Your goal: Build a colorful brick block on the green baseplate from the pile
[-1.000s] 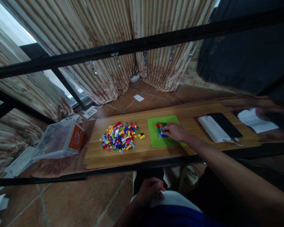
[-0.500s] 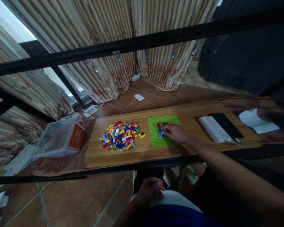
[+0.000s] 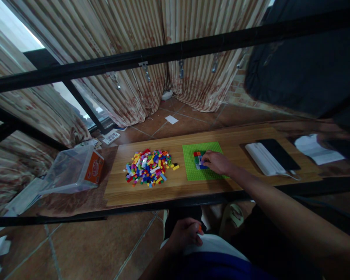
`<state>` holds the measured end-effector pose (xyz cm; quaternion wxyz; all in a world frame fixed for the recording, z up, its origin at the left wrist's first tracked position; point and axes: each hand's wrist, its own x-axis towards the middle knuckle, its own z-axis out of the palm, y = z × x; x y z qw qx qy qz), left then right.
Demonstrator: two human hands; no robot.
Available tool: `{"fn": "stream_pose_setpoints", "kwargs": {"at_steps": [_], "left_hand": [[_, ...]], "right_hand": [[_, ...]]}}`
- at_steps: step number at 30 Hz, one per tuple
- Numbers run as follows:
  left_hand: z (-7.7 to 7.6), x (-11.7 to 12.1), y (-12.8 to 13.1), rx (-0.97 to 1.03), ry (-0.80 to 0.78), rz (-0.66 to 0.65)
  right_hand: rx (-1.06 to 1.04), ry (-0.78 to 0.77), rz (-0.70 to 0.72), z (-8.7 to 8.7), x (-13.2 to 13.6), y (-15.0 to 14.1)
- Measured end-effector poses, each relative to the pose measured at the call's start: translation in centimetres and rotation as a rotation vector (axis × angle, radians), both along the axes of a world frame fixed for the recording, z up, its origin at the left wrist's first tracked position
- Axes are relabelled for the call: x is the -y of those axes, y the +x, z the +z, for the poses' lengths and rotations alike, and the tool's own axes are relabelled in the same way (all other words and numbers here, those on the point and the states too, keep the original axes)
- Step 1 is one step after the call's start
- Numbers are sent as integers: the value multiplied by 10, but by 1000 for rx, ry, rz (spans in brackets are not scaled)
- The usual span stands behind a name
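Observation:
A green baseplate [image 3: 189,171] lies on the wooden board, bearing a small block of coloured toy bricks [image 3: 196,159] in red, green, blue and pale tones. Over the right side of that block, my right hand [image 3: 217,161] is closed, its fingertips pinching what looks like a small purple brick [image 3: 202,162] against the others. The fingers hide part of the build. Down at my lap, my left hand [image 3: 186,232] is closed on a small orange brick [image 3: 200,229], which pokes out by the thumb.
A heap of mixed bricks [image 3: 148,167] lies left of the baseplate on the wooden board [image 3: 172,190]. Further left stands a clear plastic box [image 3: 67,171] with an orange label. A white device with a cable [image 3: 262,157] and a dark flat slab [image 3: 280,153] lie to the right. A black rail [image 3: 160,54] crosses beyond the board.
My right hand has shifted very slightly at the brick build, with its fingertips still on it. My left hand stays at my lap with the orange brick.

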<state>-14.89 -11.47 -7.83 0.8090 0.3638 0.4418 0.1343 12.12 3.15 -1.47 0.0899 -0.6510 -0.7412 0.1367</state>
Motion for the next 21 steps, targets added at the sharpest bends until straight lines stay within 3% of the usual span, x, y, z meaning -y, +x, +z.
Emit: {"fn": "stream_pose_setpoints", "kwargs": {"at_steps": [5, 9, 21], "left_hand": [[-1, 0, 0, -11, -3, -1], [-5, 1, 0, 4, -2, 17], [-5, 0, -1, 25, -27, 23]], "right_hand": [[-45, 36, 9, 1, 1, 2], [-53, 28, -71, 8, 1, 4], [90, -109, -67, 15, -10, -6]]}}
